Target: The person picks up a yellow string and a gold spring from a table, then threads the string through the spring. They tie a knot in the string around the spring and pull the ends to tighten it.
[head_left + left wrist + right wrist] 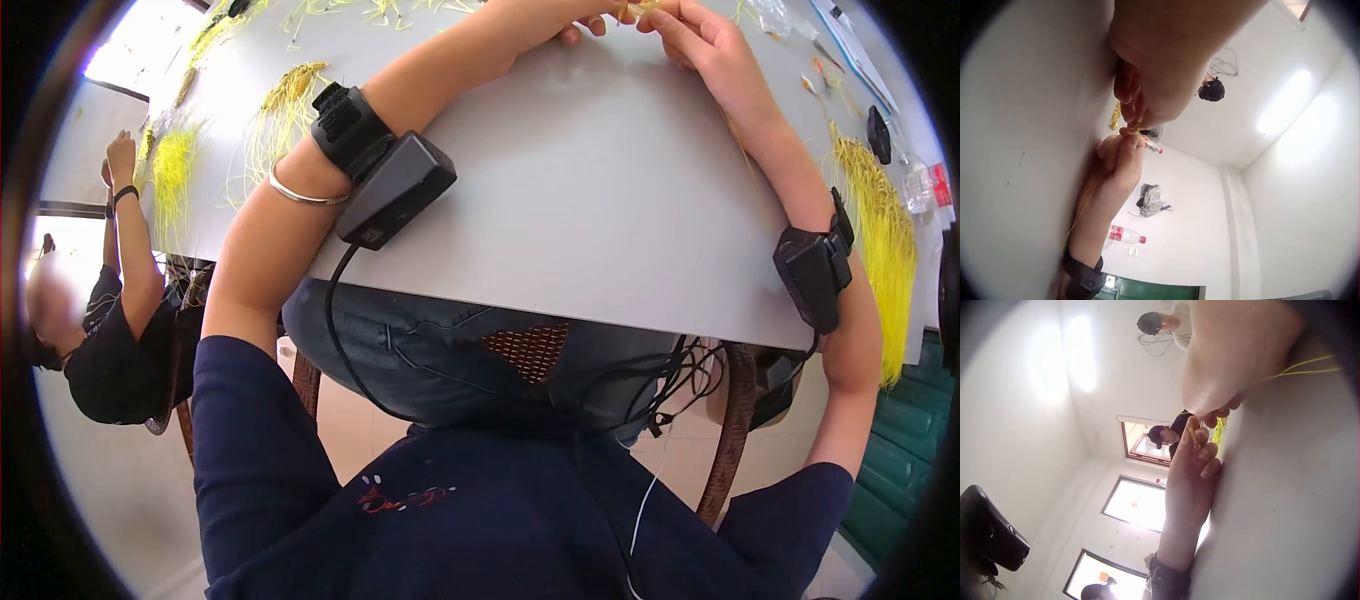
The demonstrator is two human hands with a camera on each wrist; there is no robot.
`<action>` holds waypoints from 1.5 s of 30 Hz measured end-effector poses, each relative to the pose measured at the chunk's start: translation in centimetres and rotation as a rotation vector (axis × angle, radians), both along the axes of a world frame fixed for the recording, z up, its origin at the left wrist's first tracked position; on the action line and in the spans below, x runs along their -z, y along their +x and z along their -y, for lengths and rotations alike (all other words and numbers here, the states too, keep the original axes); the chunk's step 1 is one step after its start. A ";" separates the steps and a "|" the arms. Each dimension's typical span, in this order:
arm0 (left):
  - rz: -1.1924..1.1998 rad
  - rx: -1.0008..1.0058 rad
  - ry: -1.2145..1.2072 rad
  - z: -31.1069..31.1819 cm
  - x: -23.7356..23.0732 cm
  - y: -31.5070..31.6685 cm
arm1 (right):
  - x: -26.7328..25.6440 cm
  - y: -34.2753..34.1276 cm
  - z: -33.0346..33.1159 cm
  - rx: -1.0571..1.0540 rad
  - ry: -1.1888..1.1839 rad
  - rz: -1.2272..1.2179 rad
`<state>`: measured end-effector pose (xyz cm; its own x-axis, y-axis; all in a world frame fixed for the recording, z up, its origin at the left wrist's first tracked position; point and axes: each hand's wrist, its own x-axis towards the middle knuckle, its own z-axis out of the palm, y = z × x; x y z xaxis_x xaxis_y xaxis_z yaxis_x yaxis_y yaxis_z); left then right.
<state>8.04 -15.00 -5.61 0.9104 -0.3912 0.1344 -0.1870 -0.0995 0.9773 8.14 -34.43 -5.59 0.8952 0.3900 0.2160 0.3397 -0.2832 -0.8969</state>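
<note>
Item: one short golden knotted cord (1194, 437), held over the far part of a pale grey bench (580, 220). Left hand (1188, 469): thumb and fingers pinched on the cord. Right hand (712, 45): pinched on it also, fingertips just beside the left's. Step in hand, by my reckoning: fine knotting or adjusting of the cord; the next move seemed to call for one steady pinch while the other fingers worked. Right wrist view: the cord's ridged body, and loose yellow strands (1307, 365) near the right hand; the head view showed only a glint of the cord at its top edge. Head view: a long fringed yellow bundle (885, 260) at the bench's right, absent from the right wrist view.
</note>
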 end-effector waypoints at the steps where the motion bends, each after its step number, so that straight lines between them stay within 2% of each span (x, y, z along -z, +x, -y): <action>1: 0.000 0.003 0.001 0.0 -0.1 0.0 | -0.1 0.1 0.0 0.003 0.001 0.000; 7: -0.012 0.001 -0.007 0.0 -0.2 -0.2 | -0.1 0.1 -0.1 -0.002 0.006 -0.037; 10: 0.000 -0.016 -0.040 0.1 0.1 -0.2 | 0.1 0.1 0.0 -0.022 0.091 -0.083; 12: -0.013 -0.034 -0.015 0.1 0.2 -0.2 | 0.6 0.6 0.1 -0.041 0.064 -0.028; 19: 0.064 0.019 0.046 0.0 -0.3 -0.2 | 0.4 0.7 -0.2 -0.060 0.098 -0.060; 25: -0.009 -0.002 -0.028 0.2 0.2 0.3 | 0.7 0.9 0.2 -0.081 0.082 -0.028; 28: -0.004 -0.087 -0.028 0.3 0.2 0.2 | 0.4 0.7 0.3 -0.109 0.144 -0.072; 31: 0.047 -0.134 -0.029 0.6 0.1 -0.1 | -0.8 -0.6 -0.1 -0.073 0.190 -0.066; 34: 0.108 -0.195 0.051 1.3 -0.2 -0.4 | -1.1 -1.1 -0.2 -0.132 0.249 -0.118; 36: 0.288 -0.226 0.143 1.7 -0.3 -0.9 | -0.6 -0.1 0.4 -0.243 0.244 -0.119; 40: 0.334 -0.256 0.092 1.8 -0.7 -1.2 | -0.2 0.4 0.4 -0.254 0.230 -0.096; 43: 0.339 -0.260 0.207 1.7 -1.5 -1.4 | -0.2 0.4 0.6 -0.274 0.142 -0.078; 45: 0.731 -0.257 0.221 1.4 -2.4 -1.6 | 0.1 0.4 0.5 -0.255 0.202 -0.140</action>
<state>6.47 -16.45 -3.17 0.6869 -0.2685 0.6754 -0.7169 -0.4029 0.5690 8.55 -34.91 -5.71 0.8011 0.5665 0.1933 0.2462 -0.0176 -0.9690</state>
